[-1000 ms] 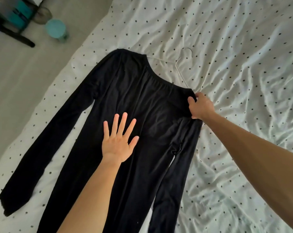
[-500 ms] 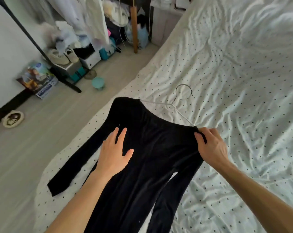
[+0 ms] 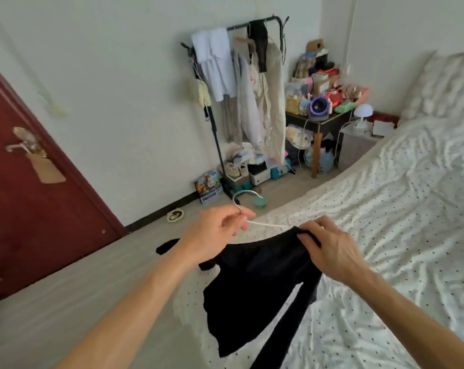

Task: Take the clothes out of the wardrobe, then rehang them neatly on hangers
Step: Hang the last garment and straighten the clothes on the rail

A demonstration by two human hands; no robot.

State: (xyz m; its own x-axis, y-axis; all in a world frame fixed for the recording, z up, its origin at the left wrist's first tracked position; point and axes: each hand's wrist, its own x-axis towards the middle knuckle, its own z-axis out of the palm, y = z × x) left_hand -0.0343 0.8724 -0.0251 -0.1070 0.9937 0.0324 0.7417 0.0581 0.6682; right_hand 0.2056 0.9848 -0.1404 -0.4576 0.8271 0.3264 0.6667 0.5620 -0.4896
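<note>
Door (image 3: 26, 209), dark red, stands far to the left of the left hand and has no part in this step.

Left hand (image 3: 217, 230) is raised over the floor (image 3: 66, 302). Its thumb and fingertips pinch the hanger (image 3: 268, 225) at the neck, just below the metal hook. The other fingers are loosely curled. The white hanger arm runs from this pinch rightward to the right hand.

Beyond the left hand, a small teal cup (image 3: 260, 201) sits on the floor. Farther off stands the clothes rack (image 3: 217, 145), already carrying light-coloured items.

Black garment (image 3: 255, 283) hangs between and below the two hands. Its body drapes down onto the bed sheet (image 3: 385, 222), and one sleeve end lies out below the left wrist.

Right hand (image 3: 332, 251) has its fingers curled, pinching the garment's shoulder edge where the hanger arm goes under the fabric.

Probable faults from this position:
- Only the right-hand shoulder can be seen on the hanger. The left hand hides the other shoulder, so it cannot be confirmed as seated. If it is not, lifting is likely to slide the garment off that end.
- The wide neckline gives little hold, so a tilted hanger could shed the fabric.
- The pinch at the neck is light, and the hanger could turn in the fingers under load.
- The trailing sleeves could drag on the sheet and pull the garment askew.
</note>
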